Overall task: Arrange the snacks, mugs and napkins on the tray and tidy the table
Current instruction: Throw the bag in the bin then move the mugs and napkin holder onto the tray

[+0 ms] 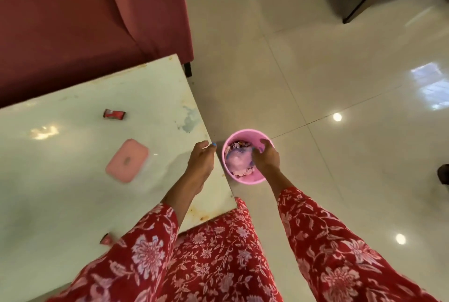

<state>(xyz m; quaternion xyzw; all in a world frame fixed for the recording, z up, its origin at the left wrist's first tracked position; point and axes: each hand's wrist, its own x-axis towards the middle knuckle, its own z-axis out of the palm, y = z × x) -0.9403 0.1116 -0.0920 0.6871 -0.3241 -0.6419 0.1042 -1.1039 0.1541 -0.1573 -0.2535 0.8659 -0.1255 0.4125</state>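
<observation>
Table (73,180) is our landmark: on it lie a pink lidded box (126,160), a red snack wrapper (114,114) farther toward the red sofa (73,22), and another red wrapper (106,239) at its near edge beside our sleeve. Our left hand (201,158) hovers over the table's corner, fingers loosely curled and holding nothing we can see, while our right hand (266,156) reaches into the pink bucket (245,180) on the floor just off that corner. Whether its fingers grasp anything we cannot tell; wrappers and a pale bag (237,160) fill the bucket.

Warm indoor light is glaring off the glossy cream tiled floor (340,83) in round spots and a window patch. The pink rectangular lidded box (126,160) is smearing with motion blur; wide-angle distortion is bending the edges.
</observation>
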